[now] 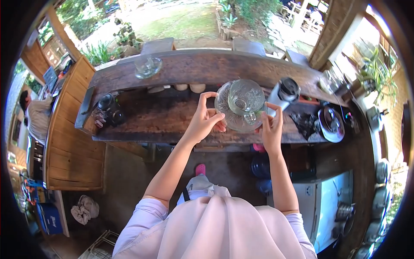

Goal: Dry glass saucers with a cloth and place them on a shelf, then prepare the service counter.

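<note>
A clear patterned glass cup (245, 97) sits on a matching glass saucer (237, 124), held up over the lower shelf of the dark wooden counter (155, 119). My left hand (207, 118) grips the saucer by its left rim, thumb on top. On the other side, my right hand (271, 124) holds the saucer's right edge, fingers close to the cup. The cup's handle (250, 118) points towards me. Farther off to the left, another glass cup and saucer (147, 67) stand on the raised bar top (200, 66).
Right of my hands stands a silver flask with a black lid (288, 92). Beyond it lie a black plastic bag (304, 124) and a white-rimmed appliance (331, 124). A black camera (111, 110) rests at the shelf's left end. A person (37, 113) is behind the wooden partition (76, 136).
</note>
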`<state>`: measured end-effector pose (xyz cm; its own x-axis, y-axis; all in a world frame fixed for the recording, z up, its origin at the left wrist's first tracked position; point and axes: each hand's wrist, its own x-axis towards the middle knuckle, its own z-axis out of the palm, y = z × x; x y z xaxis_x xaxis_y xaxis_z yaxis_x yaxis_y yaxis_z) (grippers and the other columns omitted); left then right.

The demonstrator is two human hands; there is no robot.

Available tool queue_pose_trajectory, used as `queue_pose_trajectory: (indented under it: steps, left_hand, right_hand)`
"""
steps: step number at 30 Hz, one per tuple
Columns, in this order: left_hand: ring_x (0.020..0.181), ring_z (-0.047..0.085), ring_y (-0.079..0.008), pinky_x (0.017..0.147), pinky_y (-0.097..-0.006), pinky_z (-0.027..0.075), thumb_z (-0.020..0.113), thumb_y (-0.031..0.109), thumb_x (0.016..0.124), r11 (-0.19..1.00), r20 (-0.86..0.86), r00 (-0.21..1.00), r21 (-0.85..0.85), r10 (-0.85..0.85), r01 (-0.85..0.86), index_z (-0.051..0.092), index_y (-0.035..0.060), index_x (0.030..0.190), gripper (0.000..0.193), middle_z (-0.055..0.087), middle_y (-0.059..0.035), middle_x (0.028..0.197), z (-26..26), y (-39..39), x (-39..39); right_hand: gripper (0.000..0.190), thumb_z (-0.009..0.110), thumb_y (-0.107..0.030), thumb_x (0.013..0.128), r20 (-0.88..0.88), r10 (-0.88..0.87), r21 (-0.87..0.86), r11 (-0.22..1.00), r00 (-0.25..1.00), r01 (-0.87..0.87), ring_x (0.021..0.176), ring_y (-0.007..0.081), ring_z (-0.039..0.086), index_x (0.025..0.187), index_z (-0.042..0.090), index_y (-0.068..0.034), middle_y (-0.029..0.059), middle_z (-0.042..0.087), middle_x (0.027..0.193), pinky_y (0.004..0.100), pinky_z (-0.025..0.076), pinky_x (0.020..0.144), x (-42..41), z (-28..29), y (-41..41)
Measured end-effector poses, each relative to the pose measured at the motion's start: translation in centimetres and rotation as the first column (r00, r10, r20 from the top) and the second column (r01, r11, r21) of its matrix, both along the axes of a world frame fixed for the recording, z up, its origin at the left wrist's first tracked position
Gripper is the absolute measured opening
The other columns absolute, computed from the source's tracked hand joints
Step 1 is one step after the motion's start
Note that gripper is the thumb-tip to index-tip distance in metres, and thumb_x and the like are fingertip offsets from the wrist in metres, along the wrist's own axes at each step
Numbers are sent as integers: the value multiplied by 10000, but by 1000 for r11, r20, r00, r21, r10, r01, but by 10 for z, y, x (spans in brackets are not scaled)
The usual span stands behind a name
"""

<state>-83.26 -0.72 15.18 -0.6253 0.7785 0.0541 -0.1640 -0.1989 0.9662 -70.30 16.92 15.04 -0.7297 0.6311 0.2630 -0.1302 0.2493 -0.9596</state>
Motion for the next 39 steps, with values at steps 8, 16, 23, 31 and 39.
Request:
queue_pose_trajectory:
  steps: [8,16,23,31,39]
  left_hand:
    - [627,630,-194,581,-306,542,547,38,888,992,-32,992,-43,120,-121,223,129,1290,524,602,-126,758,-4,-20,-125]
    - [630,630,-204,576,-310,542,506,14,901,970,-39,983,-160,182,-186,192,123,1280,504,591,-150,779,-28,-28,-212]
    - [679,642,-237,624,-333,555,488,28,901,947,-26,984,-269,178,-178,166,116,1320,537,591,-192,866,-58,-28,-250]
    - [670,638,-247,620,-347,555,482,40,905,934,22,985,-322,170,-154,128,92,1340,563,584,-208,900,-64,-26,-268]
    - [576,622,-206,522,-299,530,497,23,891,938,-2,988,-314,154,-147,63,67,1358,639,589,-182,881,-66,-23,-280]
  right_hand:
    - [218,440,-37,944,55,180,-105,979,982,-173,496,101,525,1152,372,-38,75,575,622,224,418,460,-152,-7,-4]
    - [192,454,-52,940,150,214,-53,977,965,-209,496,114,546,1111,368,-48,82,580,626,251,438,469,-252,-30,-5]
    - [219,479,-49,922,252,201,-28,979,947,-200,486,130,545,1115,375,-37,91,575,604,296,436,485,-296,-52,-4]
    - [261,530,-29,867,229,86,248,958,970,-143,521,260,566,1103,420,-13,156,569,591,348,438,568,-322,-70,1]
    - [298,575,-27,825,277,36,290,949,960,-119,682,351,610,1095,451,-16,174,622,692,426,452,673,-339,-79,6]
